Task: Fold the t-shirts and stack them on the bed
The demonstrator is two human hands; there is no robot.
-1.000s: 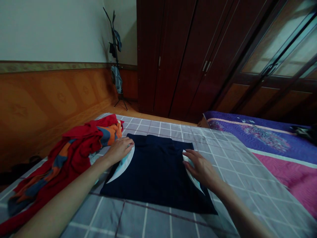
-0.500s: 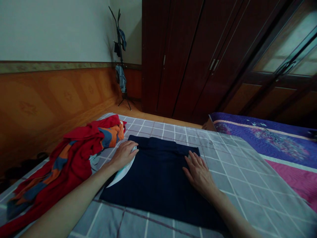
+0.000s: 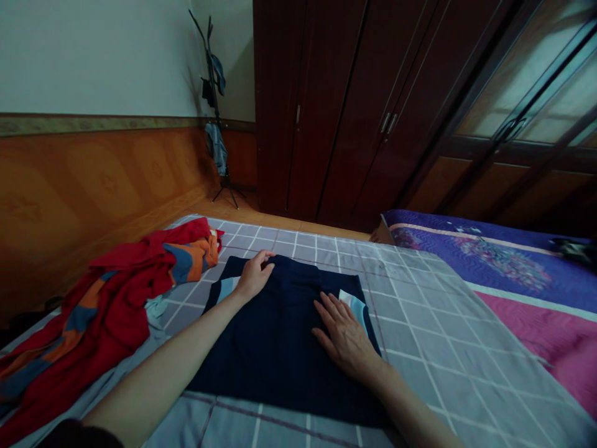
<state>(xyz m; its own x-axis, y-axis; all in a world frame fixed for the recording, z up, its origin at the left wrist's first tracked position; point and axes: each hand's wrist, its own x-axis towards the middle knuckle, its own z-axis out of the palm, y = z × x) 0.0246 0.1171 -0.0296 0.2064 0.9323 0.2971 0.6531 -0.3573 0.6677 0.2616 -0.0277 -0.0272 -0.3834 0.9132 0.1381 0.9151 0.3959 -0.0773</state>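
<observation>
A dark navy garment (image 3: 284,348), which looks like a pair of shorts, lies spread flat on the bed, its gathered waist edge away from me. White and light blue panels show on its left and right sides. My left hand (image 3: 254,275) rests near the waist edge, left of the middle, with thumb and fingers slightly apart. On the right half, my right hand (image 3: 344,333) lies flat with its fingers spread, beside the right panel. No split between legs can be made out.
Red, orange and blue clothing (image 3: 121,286) lies heaped at the left of the grey checked bedsheet (image 3: 420,336). To the right is a purple and pink floral mattress (image 3: 504,267). Beyond the bed stand a dark wardrobe (image 3: 321,112) and a coat rack (image 3: 215,106).
My left hand has moved right and up to the waist edge, off the left panel. My right hand has shifted inward on the garment. The right panel now shows, and the view has turned slightly right.
</observation>
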